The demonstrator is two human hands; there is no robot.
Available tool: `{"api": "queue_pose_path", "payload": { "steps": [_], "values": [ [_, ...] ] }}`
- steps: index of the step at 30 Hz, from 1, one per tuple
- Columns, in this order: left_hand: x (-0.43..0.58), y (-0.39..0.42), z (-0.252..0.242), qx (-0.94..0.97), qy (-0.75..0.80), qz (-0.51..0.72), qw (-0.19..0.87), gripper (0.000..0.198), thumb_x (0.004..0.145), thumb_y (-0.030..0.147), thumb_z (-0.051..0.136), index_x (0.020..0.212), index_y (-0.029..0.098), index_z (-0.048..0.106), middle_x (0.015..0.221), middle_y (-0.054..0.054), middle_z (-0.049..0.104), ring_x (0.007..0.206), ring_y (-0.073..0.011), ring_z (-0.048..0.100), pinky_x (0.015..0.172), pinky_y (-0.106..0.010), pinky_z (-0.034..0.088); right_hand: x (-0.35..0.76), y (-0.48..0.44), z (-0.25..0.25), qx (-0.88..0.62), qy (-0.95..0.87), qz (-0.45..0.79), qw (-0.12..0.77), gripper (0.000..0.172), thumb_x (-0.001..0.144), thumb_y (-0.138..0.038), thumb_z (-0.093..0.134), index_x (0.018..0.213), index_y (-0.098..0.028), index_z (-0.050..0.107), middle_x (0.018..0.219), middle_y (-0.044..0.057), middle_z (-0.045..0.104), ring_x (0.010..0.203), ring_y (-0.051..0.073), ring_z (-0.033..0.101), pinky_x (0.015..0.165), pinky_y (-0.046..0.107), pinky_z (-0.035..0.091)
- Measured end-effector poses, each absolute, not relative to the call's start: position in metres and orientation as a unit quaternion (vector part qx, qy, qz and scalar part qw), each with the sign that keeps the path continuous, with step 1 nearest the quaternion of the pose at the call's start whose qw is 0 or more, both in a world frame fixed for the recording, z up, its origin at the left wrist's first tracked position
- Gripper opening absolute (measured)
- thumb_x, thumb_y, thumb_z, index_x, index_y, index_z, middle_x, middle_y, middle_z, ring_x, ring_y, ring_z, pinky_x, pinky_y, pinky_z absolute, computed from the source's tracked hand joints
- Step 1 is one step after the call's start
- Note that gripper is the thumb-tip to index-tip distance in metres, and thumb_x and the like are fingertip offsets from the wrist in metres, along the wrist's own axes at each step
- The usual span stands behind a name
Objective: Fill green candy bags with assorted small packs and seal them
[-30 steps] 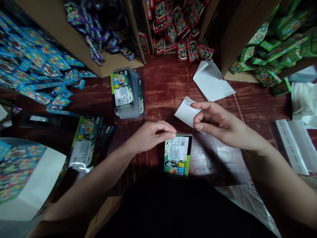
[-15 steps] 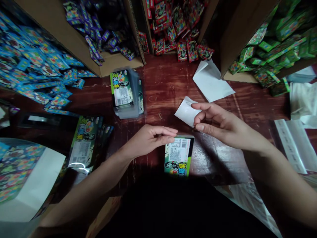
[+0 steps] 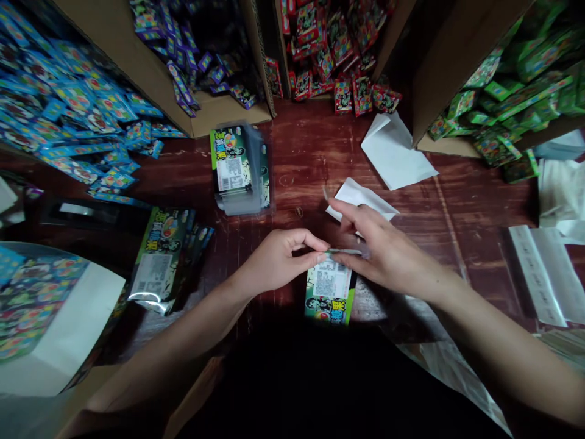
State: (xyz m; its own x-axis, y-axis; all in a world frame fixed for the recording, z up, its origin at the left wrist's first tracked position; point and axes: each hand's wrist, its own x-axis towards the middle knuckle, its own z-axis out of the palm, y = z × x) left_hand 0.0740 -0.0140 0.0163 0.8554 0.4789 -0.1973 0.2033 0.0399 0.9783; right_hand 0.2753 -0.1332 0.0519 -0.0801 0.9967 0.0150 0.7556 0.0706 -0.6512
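Close to my body lies a black-and-green printed packet [image 3: 329, 292] with a white barcode label. The thumb and fingers of my left hand [image 3: 278, 261] pinch its top edge at the left corner. My right hand [image 3: 377, 247] is open over the right side of that edge. Its thumb touches the top of the packet, while the index finger points away, apart from the thumb. At that fingertip is a small clear sliver [image 3: 325, 193], too blurred to name. A folded white paper [image 3: 365, 196] lies partly behind the right hand.
Farther off are stacked printed packets [image 3: 233, 167] and another white paper [image 3: 397, 152]. More packets [image 3: 158, 262] lie left, near a white box [image 3: 86, 329]. Cartons hold blue [image 3: 91, 103], purple [image 3: 196, 61], red [image 3: 329, 49] and green small boxes [image 3: 516, 110]. Clear plastic bags [image 3: 543, 274] lie right.
My right hand has moved left and down from beside the white paper to the packet's top edge, its thumb and index finger parting. The left hand stays at the packet. The view has shifted slightly.
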Motion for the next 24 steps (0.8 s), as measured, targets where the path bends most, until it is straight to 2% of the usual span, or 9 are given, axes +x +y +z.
{"api": "queue_pose_path", "payload": {
  "steps": [3, 7, 11, 13, 15, 18, 21, 23, 24],
  "values": [
    [0.073, -0.013, 0.014, 0.678, 0.248, 0.101, 0.684, 0.011, 0.085, 0.023, 0.073, 0.094, 0.016, 0.073, 0.098, -0.005, 0.077, 0.091, -0.0165, 0.072, 0.09, -0.032, 0.056, 0.267, -0.143, 0.044, -0.628, -0.728, 0.127, 0.244, 0.071, 0.098, -0.022, 0.06, 0.158, -0.035, 0.024, 0.108, 0.004, 0.069, 0.104, 0.025, 0.057, 0.104, 0.05, 0.039],
    [0.079, -0.015, 0.007, 0.656, 0.235, 0.093, 0.711, 0.021, 0.078, 0.026, 0.08, 0.091, 0.014, 0.068, 0.095, -0.005, 0.075, 0.086, -0.016, 0.07, 0.083, -0.031, 0.056, 0.258, -0.149, 0.026, -0.655, -0.694, 0.12, 0.275, 0.081, 0.1, -0.023, 0.058, 0.162, -0.035, 0.007, 0.103, 0.0, 0.074, 0.098, 0.024, 0.059, 0.107, 0.054, 0.035],
    [0.083, -0.005, -0.001, 0.668, 0.213, 0.094, 0.706, 0.027, 0.074, 0.026, 0.084, 0.09, 0.016, 0.064, 0.089, -0.002, 0.069, 0.08, -0.0143, 0.066, 0.075, -0.028, 0.054, 0.259, -0.155, 0.018, -0.662, -0.656, 0.181, 0.315, 0.082, 0.099, -0.028, 0.059, 0.162, -0.033, 0.006, 0.127, 0.006, 0.069, 0.118, 0.028, 0.057, 0.107, 0.055, 0.04],
    [0.078, 0.009, -0.003, 0.669, 0.238, 0.135, 0.691, 0.026, 0.075, 0.025, 0.083, 0.094, 0.017, 0.067, 0.093, -0.003, 0.069, 0.086, -0.0153, 0.066, 0.079, -0.029, 0.055, 0.263, -0.165, 0.015, -0.677, -0.599, 0.185, 0.387, 0.085, 0.096, -0.032, 0.063, 0.162, -0.035, 0.01, 0.143, 0.009, 0.058, 0.13, 0.03, 0.053, 0.111, 0.057, 0.04],
    [0.07, 0.022, -0.003, 0.624, 0.304, 0.234, 0.681, 0.031, 0.078, 0.027, 0.082, 0.104, 0.02, 0.068, 0.101, -0.004, 0.071, 0.092, -0.0171, 0.067, 0.084, -0.031, 0.056, 0.265, -0.178, 0.009, -0.691, -0.5, 0.183, 0.49, 0.086, 0.093, -0.035, 0.067, 0.16, -0.037, 0.013, 0.152, 0.011, 0.046, 0.133, 0.03, 0.052, 0.111, 0.056, 0.043],
    [0.062, 0.024, -0.004, 0.506, 0.369, 0.347, 0.698, 0.055, 0.079, 0.031, 0.081, 0.129, 0.029, 0.06, 0.116, -0.004, 0.069, 0.1, -0.0197, 0.068, 0.084, -0.035, 0.059, 0.261, -0.191, -0.005, -0.682, -0.35, 0.219, 0.604, 0.087, 0.09, -0.037, 0.07, 0.157, -0.041, 0.016, 0.148, 0.011, 0.044, 0.126, 0.027, 0.058, 0.104, 0.052, 0.052],
    [0.06, -0.007, -0.01, 0.459, 0.359, 0.332, 0.741, 0.076, 0.079, 0.03, 0.081, 0.144, 0.039, 0.043, 0.128, -0.002, 0.065, 0.111, -0.0208, 0.065, 0.09, -0.037, 0.058, 0.254, -0.189, -0.015, -0.671, -0.264, 0.241, 0.65, 0.085, 0.088, -0.039, 0.072, 0.154, -0.041, 0.018, 0.14, 0.01, 0.047, 0.116, 0.024, 0.063, 0.098, 0.048, 0.056],
    [0.058, -0.036, -0.016, 0.465, 0.354, 0.288, 0.759, 0.072, 0.082, 0.031, 0.079, 0.143, 0.038, 0.042, 0.127, -0.003, 0.065, 0.113, -0.0213, 0.065, 0.092, -0.037, 0.058, 0.253, -0.183, -0.014, -0.683, -0.232, 0.203, 0.662, 0.081, 0.089, -0.04, 0.071, 0.153, -0.038, 0.022, 0.134, 0.01, 0.05, 0.117, 0.024, 0.061, 0.097, 0.046, 0.057],
    [0.056, -0.048, -0.018, 0.486, 0.352, 0.258, 0.757, 0.064, 0.083, 0.032, 0.078, 0.138, 0.035, 0.046, 0.124, -0.004, 0.066, 0.112, -0.0219, 0.065, 0.091, -0.037, 0.058, 0.254, -0.181, -0.013, -0.69, -0.229, 0.185, 0.661, 0.08, 0.089, -0.04, 0.07, 0.153, -0.037, 0.021, 0.131, 0.01, 0.052, 0.118, 0.024, 0.06, 0.096, 0.045, 0.057]
  ]
}}
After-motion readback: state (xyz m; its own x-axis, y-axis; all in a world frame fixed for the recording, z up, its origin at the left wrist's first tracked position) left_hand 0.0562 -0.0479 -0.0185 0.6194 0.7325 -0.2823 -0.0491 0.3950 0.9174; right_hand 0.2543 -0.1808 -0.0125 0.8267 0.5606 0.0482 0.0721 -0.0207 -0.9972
